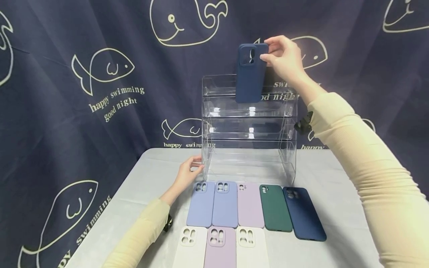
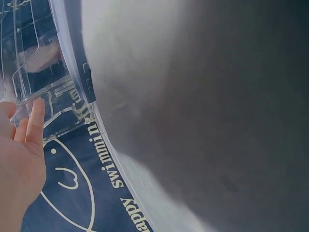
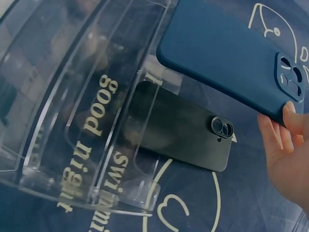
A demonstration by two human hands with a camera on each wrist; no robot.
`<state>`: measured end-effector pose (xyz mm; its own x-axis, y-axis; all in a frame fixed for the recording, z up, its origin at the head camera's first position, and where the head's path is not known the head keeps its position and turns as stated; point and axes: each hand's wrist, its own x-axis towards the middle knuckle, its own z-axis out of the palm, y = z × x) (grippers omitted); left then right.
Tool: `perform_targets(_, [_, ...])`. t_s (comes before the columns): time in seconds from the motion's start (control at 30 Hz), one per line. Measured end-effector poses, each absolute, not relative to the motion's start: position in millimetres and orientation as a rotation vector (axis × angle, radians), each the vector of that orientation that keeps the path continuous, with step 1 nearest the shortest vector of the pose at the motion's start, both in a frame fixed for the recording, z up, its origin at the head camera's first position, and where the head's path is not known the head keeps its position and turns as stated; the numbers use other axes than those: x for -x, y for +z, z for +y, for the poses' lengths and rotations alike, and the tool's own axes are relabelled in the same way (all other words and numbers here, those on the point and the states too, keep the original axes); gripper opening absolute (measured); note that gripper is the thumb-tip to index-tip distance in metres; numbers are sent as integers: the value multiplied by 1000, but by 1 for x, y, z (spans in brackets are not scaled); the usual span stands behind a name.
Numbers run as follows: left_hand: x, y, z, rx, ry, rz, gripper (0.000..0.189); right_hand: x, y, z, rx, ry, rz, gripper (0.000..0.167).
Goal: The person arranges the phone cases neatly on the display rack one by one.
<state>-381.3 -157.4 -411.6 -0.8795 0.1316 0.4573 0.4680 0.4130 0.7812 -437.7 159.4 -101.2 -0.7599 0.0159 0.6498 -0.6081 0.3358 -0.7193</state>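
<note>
1. While the right hand (image 1: 285,56) pinches a navy phone case (image 1: 249,82) by its upper corner, thumb on the back and fingers at the edge, the case hangs upright, camera cutout at the top, to the left of that hand.
2. The case's lower end overlaps the top tier of a clear rack (image 1: 248,117) in the head view; whether they touch, I cannot tell.
3. Behind it, a dark case (image 3: 183,130) leans in the rack.
4. The left hand (image 1: 186,175), well below the navy phone case and to its left, has its fingertips at the rack's left side; whether they pinch the panel, I cannot tell.
5. On the table (image 1: 348,178), just before the rack, lie two periwinkle cases (image 1: 200,206), a lilac case (image 1: 250,208), a green case (image 1: 276,210) and another navy one (image 1: 306,216).
</note>
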Motion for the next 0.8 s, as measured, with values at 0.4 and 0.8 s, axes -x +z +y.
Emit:
perform_targets(0.4, [383, -415, -159, 504, -1470, -2348, 34, 470, -89, 135, -462, 1380, -1981, 36])
perform_targets(0.8, [384, -419, -159, 515, -1475, -2316, 34, 495, -91, 117, -375, 1282, -1963, 32])
